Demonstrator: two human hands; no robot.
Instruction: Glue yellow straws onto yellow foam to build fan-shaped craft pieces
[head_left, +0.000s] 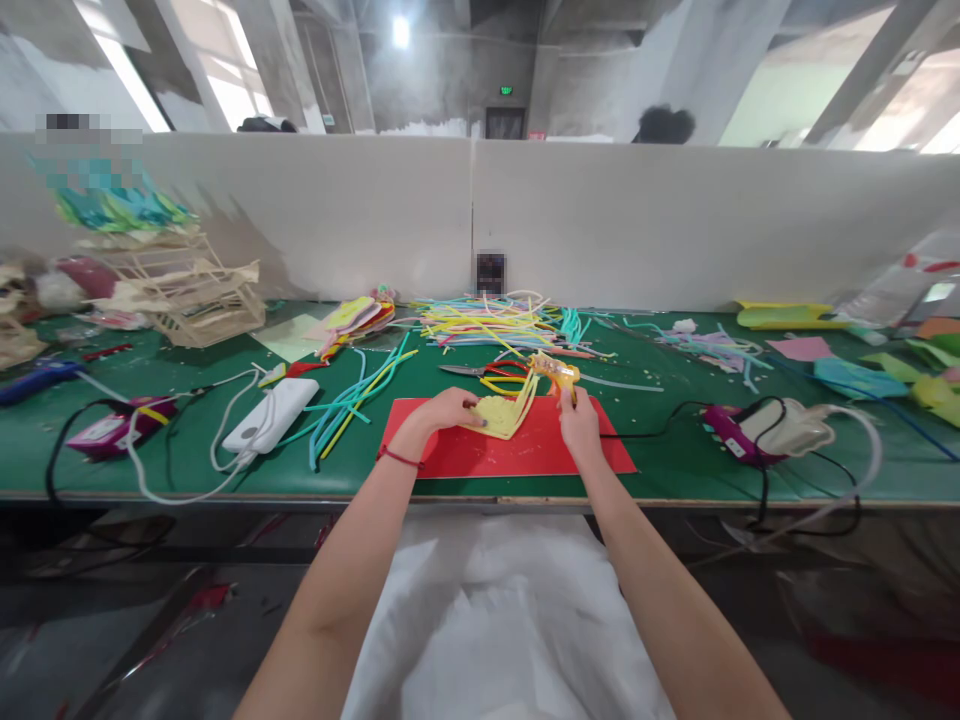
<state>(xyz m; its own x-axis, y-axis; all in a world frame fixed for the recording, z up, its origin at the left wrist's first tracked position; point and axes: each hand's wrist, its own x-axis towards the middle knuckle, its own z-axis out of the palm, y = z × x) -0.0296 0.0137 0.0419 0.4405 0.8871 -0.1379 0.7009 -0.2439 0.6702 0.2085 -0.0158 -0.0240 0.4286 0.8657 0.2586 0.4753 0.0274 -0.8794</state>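
Note:
My right hand [580, 422] is wrapped round the handle of an orange-yellow hot glue gun [556, 372], whose front end points left toward a pale yellow flat craft piece [498, 414]. Thin yellow strips [528, 392] stand up along that piece's right side, close to the gun. My left hand [448, 408] grips the piece at its left edge, with the fingertips partly hidden. Beneath both hands lies a red sheet [450, 456] on the green tabletop. Just behind the piece are red-handled pliers or scissors [472, 371] and another tool with yellow handles [501, 384].
Many coloured strips [487, 325] are heaped at the back. Blue and yellow sticks [352, 405] and a white power bank [271, 416] with cables lie left. Purple boxes [120, 428] stand at both sides. A wooden stick model [202, 300] rises back left before a white partition [337, 210].

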